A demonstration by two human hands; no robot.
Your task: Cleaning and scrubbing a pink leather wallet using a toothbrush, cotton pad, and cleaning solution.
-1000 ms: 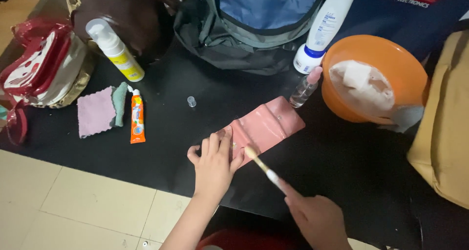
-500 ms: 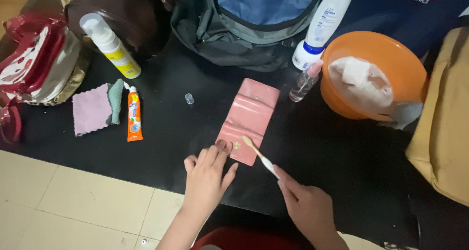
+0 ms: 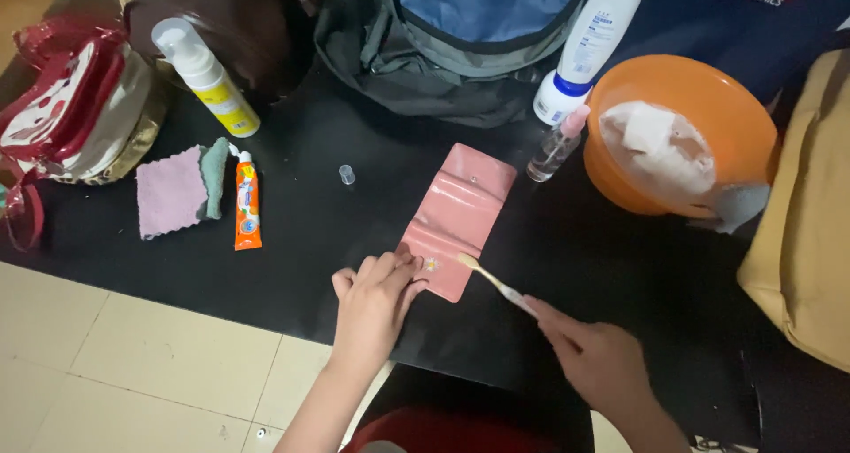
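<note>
Left hand [image 3: 372, 304] pinning pink wallet [image 3: 456, 220], right hand [image 3: 598, 360] brushing with toothbrush [image 3: 494, 282]

Glossy pink leather-like wallet [image 3: 456, 218] on matt black tabletop [image 3: 328, 249].

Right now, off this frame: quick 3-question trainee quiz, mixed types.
1. True or false: the left hand presses on the pink wallet.
2. The right hand holds: A) toothbrush B) orange tube C) spray bottle
3. Fill in: the white cloth lies in the orange ____.

Key: 1 true; 2 A; 3 bowl.
</note>
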